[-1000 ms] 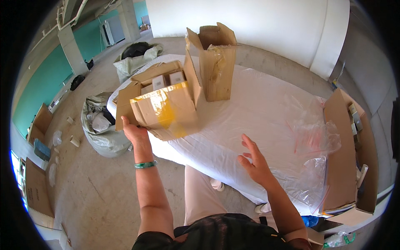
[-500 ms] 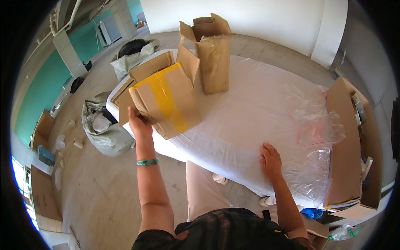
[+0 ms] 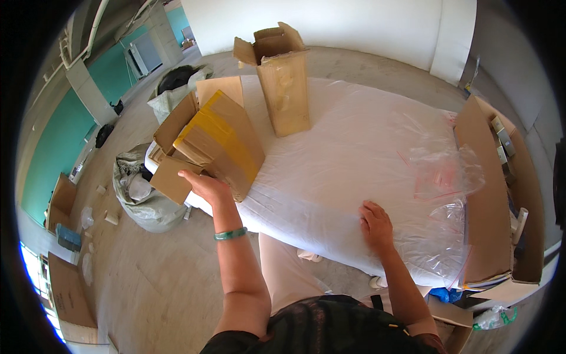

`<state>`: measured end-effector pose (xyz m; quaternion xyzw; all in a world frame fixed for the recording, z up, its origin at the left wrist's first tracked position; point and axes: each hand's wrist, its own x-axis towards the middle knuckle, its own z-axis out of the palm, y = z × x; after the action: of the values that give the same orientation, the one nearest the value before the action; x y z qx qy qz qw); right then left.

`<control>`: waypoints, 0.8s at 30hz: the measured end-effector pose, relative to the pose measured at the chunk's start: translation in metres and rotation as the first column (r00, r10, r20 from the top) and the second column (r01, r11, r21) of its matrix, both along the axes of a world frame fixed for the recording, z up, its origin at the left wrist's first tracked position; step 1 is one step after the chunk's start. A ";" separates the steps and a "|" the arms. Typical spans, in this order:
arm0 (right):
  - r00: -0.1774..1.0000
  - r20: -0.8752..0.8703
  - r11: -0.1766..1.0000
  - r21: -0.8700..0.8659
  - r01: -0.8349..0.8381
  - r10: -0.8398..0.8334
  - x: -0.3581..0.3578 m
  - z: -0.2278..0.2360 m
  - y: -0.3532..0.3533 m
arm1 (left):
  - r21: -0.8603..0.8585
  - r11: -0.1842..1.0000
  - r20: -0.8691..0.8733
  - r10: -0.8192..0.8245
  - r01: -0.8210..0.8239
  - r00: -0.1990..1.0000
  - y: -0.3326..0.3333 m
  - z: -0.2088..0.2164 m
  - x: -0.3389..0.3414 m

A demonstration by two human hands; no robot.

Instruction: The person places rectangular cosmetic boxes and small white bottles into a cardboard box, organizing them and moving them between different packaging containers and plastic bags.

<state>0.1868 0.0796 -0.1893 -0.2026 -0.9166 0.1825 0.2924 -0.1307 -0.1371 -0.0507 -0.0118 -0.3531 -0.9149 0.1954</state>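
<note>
My left hand (image 3: 207,187), with a green bangle on its wrist, grips the near lower corner of an open cardboard box (image 3: 236,141) banded with yellow tape. Its thumb lies along a flap, while most of the fingers are hidden by the cardboard. The box stands tilted at the left end of a table covered in white sheeting (image 3: 330,153), its flaps spread toward the left and back. Nothing is in my right hand (image 3: 376,226), which rests on the sheeting near the front edge with its fingers loosely bent. A taller open carton (image 3: 286,94) stands upright behind the taped box.
Clear plastic bags (image 3: 442,177) lie at the table's right. Beside them stands a long open carton (image 3: 483,206) with small boxes and a white roll inside. A stuffed woven sack (image 3: 141,206) sits on the floor at the left, with another sack (image 3: 168,100) behind it.
The taped box has turned and moved slightly left and down, its flaps swinging outward, with my left hand still at its corner. My right hand stays on the sheeting.
</note>
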 end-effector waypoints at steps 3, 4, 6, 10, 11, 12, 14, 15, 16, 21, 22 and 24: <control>1.000 -0.009 1.000 -0.024 -0.012 0.012 -0.001 -0.002 0.002 | -0.122 0.992 -0.099 0.018 -0.030 0.995 -0.003 -0.019 -0.035; 0.999 -0.041 1.000 0.007 -0.018 0.018 -0.002 -0.009 0.004 | -0.171 0.985 -0.114 -0.050 0.030 0.992 -0.013 -0.032 -0.047; 0.999 -0.035 0.999 0.021 0.029 -0.028 -0.002 -0.012 0.004 | -0.275 0.942 0.018 -0.197 0.194 0.980 -0.013 -0.032 -0.024; 0.999 -0.017 0.999 -0.022 -0.031 0.031 -0.001 -0.006 0.002 | -0.491 0.861 0.076 -0.107 0.131 0.991 -0.010 -0.061 0.044; 0.999 -0.039 0.999 -0.022 -0.035 0.034 -0.001 -0.004 0.000 | -0.568 0.809 0.107 -0.112 0.153 0.988 -0.012 -0.071 0.063; 0.997 -0.061 0.999 -0.017 -0.037 0.036 0.000 -0.002 0.000 | -0.671 0.724 0.002 -0.211 0.158 0.977 -0.014 -0.089 0.070; 0.997 -0.069 0.999 -0.028 -0.017 0.016 -0.002 -0.005 0.001 | -0.762 0.635 -0.023 -0.221 0.126 0.975 0.003 -0.088 0.097; 0.998 -0.069 0.999 -0.035 -0.015 0.012 0.000 -0.007 0.001 | -0.774 0.626 -0.114 -0.285 0.095 0.952 0.012 -0.079 0.101; 0.999 -0.054 0.999 -0.042 -0.007 0.005 0.003 -0.009 0.002 | -0.779 0.624 -0.206 -0.346 0.061 0.915 0.028 -0.061 0.100; 0.996 -0.088 0.999 -0.034 -0.019 0.016 0.002 -0.014 0.005 | -0.810 0.489 -0.540 -0.409 -0.323 0.736 0.090 0.036 0.032; 0.994 -0.104 0.999 -0.031 -0.028 0.024 0.002 -0.015 0.006 | -0.753 0.419 -0.653 -0.378 -0.508 0.656 0.101 0.056 0.011; 0.988 -0.146 0.998 -0.041 -0.048 0.041 0.000 -0.017 0.008 | -0.664 0.338 -0.746 -0.351 -0.667 0.565 0.124 0.092 -0.024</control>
<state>0.1869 0.0873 -0.2060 -0.1746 -0.8930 0.2234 0.3496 -0.1544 -0.0136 0.0417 -0.4904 -0.6696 -0.3969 0.3921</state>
